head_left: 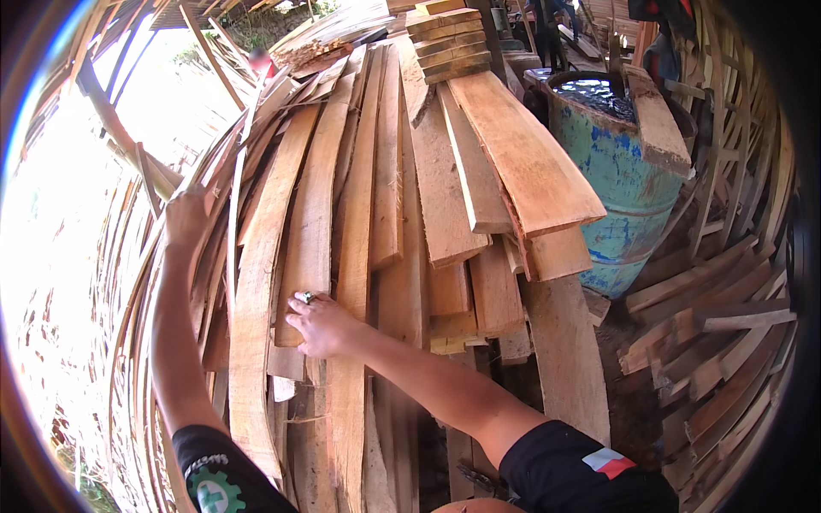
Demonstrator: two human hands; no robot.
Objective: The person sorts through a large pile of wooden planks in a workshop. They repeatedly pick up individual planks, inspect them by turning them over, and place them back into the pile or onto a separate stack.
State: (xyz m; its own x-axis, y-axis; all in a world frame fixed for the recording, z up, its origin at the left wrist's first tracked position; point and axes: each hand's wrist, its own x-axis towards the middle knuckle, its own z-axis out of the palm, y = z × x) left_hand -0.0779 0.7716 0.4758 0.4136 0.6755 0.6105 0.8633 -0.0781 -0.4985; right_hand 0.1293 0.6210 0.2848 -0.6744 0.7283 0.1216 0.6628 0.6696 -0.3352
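Below me, from six o'clock up to twelve, runs a pile of rough boards, laid lengthwise, overlapping and fanning toward me with uneven ends. Loose boards lie heaped at four o'clock. Thin wooden strips crowd the side from eight to nine, bleached by glare. At two o'clock stands a drum, its blue-green paint scuffed, dark glinting liquid inside and a short board across its rim. Slats stand upright beyond it. At twelve, a small stack of short boards sits on the pile. Far off at eleven, a person in red shows small in the bright light.

My right hand lies at eight o'clock, palm down on the near end of a plank that stretches away toward eleven. Its fingers are slightly bent and a little apart, touching the top face, with a ring on one. Farther out, just past nine, my left hand meets the lower end of a pale pole; I cannot tell whether its fingers close around it.
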